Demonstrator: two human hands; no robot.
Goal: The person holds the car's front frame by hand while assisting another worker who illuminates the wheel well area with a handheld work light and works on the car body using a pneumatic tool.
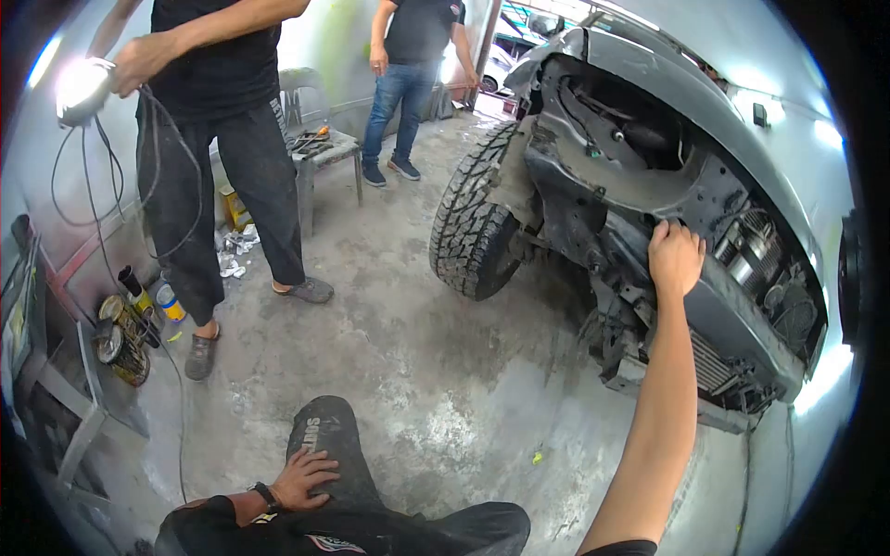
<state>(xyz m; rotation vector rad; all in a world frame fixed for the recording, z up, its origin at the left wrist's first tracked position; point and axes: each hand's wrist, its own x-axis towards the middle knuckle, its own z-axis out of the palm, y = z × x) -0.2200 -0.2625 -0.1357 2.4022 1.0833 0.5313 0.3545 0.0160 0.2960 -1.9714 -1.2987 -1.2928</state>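
Note:
My right hand (677,258) reaches forward, its fingers curled over the upper edge of the dark metal frame (732,301) at the front of a partly stripped vehicle. Spread flat on my trouser leg (326,431) is my left hand (304,479), with a dark band at its wrist. Close to my right hand is an exposed cylindrical engine part (746,255). Behind the frame is the bare wheel well (626,130), with a chunky-treaded tyre (473,218) turned outward beside it. A finned cooler (709,371) sits low in the front opening.
At left, a standing person (222,102) holds a bright lamp (83,93) with a looped cable. Another person (408,83) stands farther back. A chair (324,148) bears tools. Paint cans (125,352) and a metal stand (79,408) are at left; a cable crosses the floor.

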